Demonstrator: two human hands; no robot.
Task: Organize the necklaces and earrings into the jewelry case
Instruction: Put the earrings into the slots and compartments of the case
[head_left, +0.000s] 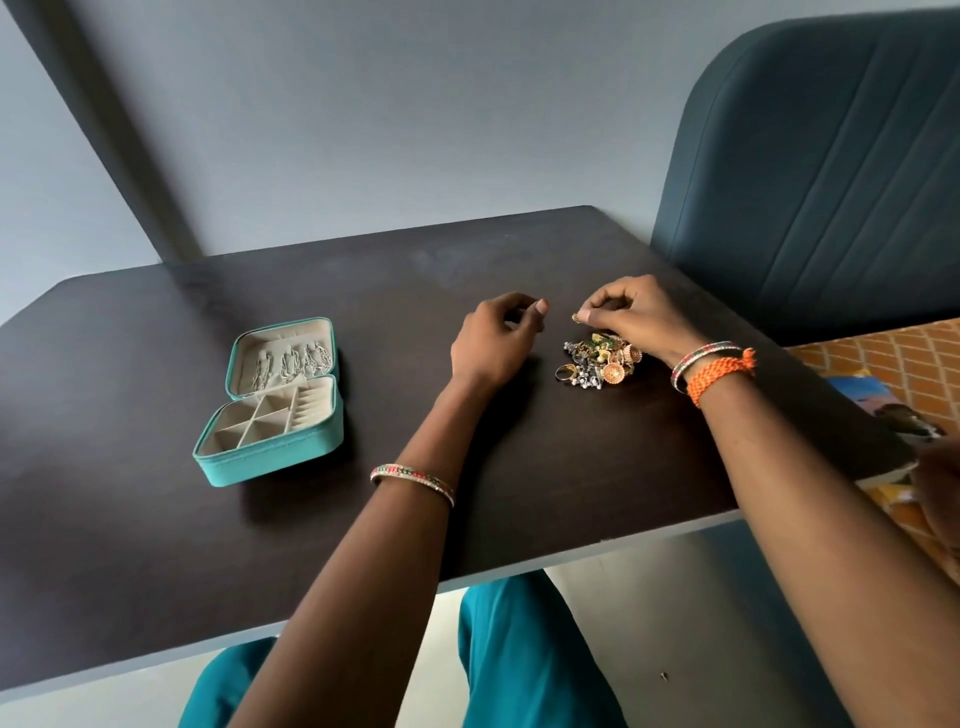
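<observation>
Dark tabletop (156, 545) is backed by a grey wall. A small gold earring (575, 317) is pinched by the right hand (631, 317) just beyond the tangled jewelry pile (602, 361). The left hand (496, 338) is held loosely curled, empty. Well left, the open jewelry case (270, 457) already carries chains in its lid. Such pieces are judged light, snag-prone, best lifted singly by fingertips.

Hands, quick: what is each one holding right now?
Left hand: loosely curled above the dark table, holding nothing.
Right hand: pinching a small gold earring piece.
</observation>
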